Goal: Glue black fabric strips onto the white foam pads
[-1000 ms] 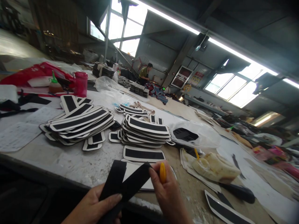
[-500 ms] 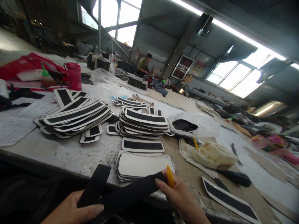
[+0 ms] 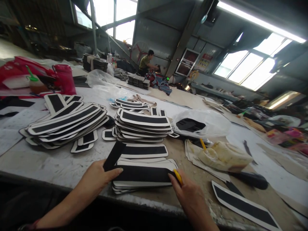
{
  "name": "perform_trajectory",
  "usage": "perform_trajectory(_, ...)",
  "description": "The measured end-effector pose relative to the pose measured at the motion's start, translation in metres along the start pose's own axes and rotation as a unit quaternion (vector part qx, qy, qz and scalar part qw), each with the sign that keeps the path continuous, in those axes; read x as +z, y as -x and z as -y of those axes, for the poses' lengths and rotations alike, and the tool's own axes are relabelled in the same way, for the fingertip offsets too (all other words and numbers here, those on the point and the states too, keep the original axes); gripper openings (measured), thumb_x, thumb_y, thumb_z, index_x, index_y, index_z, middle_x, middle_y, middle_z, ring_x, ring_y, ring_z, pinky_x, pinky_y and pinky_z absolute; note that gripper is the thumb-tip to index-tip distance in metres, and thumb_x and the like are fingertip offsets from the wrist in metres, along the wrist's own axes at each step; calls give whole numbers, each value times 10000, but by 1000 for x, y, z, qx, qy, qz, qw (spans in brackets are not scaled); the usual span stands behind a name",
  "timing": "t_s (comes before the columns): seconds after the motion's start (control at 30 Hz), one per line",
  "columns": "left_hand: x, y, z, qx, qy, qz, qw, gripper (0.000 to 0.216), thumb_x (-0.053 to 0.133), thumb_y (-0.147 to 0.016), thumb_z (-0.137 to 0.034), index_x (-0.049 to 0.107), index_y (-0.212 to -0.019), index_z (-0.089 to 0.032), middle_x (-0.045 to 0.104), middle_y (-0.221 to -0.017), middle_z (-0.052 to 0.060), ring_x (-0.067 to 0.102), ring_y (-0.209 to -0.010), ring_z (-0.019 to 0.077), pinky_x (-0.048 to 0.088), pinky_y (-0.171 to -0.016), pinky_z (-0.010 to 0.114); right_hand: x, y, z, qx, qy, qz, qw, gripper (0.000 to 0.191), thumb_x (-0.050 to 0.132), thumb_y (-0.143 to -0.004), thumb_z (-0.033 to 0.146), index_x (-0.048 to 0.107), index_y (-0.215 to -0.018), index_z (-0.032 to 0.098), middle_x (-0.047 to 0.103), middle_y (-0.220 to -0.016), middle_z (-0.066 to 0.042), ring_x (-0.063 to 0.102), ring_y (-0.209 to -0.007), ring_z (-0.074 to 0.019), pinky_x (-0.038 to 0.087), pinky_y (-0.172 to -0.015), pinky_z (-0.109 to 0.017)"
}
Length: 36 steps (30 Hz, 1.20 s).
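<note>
A black fabric strip (image 3: 144, 174) lies stretched over the top of a stack of white panels (image 3: 134, 185) with rounded corners. My left hand (image 3: 97, 176) is closed on the strip's left part, where a second black length (image 3: 115, 156) sticks up and away. Pinched between the thumb and fingers of my right hand (image 3: 191, 194) is the strip's right end. A yellow tool (image 3: 178, 176), possibly a handle, is tucked in that same hand; its other end is hidden. Just behind the stack lies a white panel with a black strip on it (image 3: 145, 150).
Piles of black-striped panels stand behind (image 3: 144, 118) and at left (image 3: 67, 118). A plastic bag (image 3: 216, 123), a stained cut-open container (image 3: 228, 155) and a single striped panel (image 3: 245, 205) are at right. A red cup (image 3: 64, 78) stands back left; a person (image 3: 145, 62) sits far off.
Both hands have moved forward from the table's front edge. The black strip has gone from hanging before the stack to lying across its top panel. The view has shifted slightly.
</note>
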<state>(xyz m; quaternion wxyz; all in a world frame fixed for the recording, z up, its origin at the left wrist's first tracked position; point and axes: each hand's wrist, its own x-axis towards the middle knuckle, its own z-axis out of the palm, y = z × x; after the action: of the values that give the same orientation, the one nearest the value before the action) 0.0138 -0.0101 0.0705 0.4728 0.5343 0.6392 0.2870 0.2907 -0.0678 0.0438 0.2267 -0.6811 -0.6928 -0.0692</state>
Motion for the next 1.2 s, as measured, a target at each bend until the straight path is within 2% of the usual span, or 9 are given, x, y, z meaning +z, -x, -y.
perform_trajectory(0.17, 7, -9, 2, -2, -52, 25, 998, 173, 612, -658, -323, 668, -721, -173, 711, -657, -8, 639, -680, 241, 448, -593, 252, 6, -6, -7, -18, 62, -4, 998, 412, 273, -937, 420, 593, -779, 213, 660, -670, -52, 618, -523, -196, 374, -464, -280)
perform_trajectory(0.33, 11, -13, 7, -17, -107, 22, 994, 239, 624, -631, -378, 654, -734, -164, 695, -645, 20, 634, -700, 270, 433, -601, 279, 11, -7, -13, -27, 86, -1, 996, 407, 254, -940, 401, 570, -749, 228, 637, -600, -29, 609, -487, -188, 349, -443, -278)
perform_trajectory(0.43, 13, -15, 6, -19, -139, 10, 990, 229, 622, -623, -398, 627, -678, -175, 672, -621, 27, 623, -689, 276, 414, -602, 291, 12, -7, -16, -35, 87, 8, 996, 364, 279, -933, 371, 551, -736, 233, 632, -594, -20, 604, -481, -188, 335, -432, -282)
perform_trajectory(0.73, 17, -17, 10, -21, -231, -24, 972, 197, 596, -638, -411, 538, -669, -225, 632, -643, 22, 599, -672, 259, 372, -608, 297, 22, -5, -21, -18, 95, 48, 994, 149, 447, -874, 291, 524, -758, 237, 626, -617, -13, 607, -520, -199, 324, -451, -278)
perform_trajectory(0.83, 18, -16, 13, -23, -257, -50, 965, 275, 580, -662, -455, 483, -788, -231, 631, -728, 34, 604, -733, 272, 380, -647, 308, 24, -5, -22, -24, 88, 59, 994, 114, 490, -859, 292, 516, -763, 237, 628, -631, -8, 608, -530, -196, 325, -454, -273)
perform_trajectory(0.97, 18, -12, 15, -44, -253, -65, 964, 480, 558, -684, -521, 400, -1000, -196, 625, -886, 103, 598, -875, 312, 402, -731, 342, 25, -3, -21, -12, 87, 58, 994, 118, 480, -865, 292, 510, -763, 240, 618, -630, 1, 603, -531, -193, 321, -458, -273)
perform_trajectory(1.2, 19, -9, 12, -56, -230, -57, 970, 405, 546, -700, -484, 458, -978, -204, 647, -929, 86, 600, -903, 286, 411, -765, 325, 28, -2, -21, -5, 80, 55, 995, 189, 396, -901, 308, 521, -775, 242, 620, -643, 8, 597, -542, -181, 314, -473, -271)
